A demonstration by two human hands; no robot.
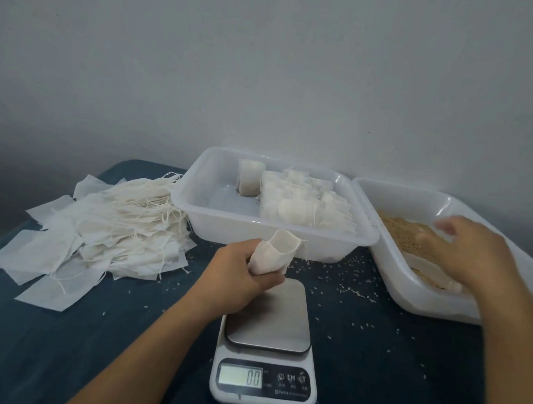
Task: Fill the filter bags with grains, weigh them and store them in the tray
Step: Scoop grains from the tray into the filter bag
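Observation:
My left hand (244,271) grips a white filter bag (276,252) with its mouth held open, just above the far end of the scale's steel plate. My right hand (474,250), blurred by motion, reaches with spread fingers into the tilted white tray of brown grains (407,232) at the right. A small white scoop-like object (452,284) lies in that tray under the hand. Behind the bag, the white storage tray (204,199) holds several filled bags (302,203). The digital scale (266,348) in front reads 0.0 with nothing on it.
A big pile of flat unfilled filter bags with strings (105,234) lies at the left on the dark blue cloth (69,346). Loose grains (353,285) are scattered on the cloth around the scale and trays. A plain wall stands right behind the trays.

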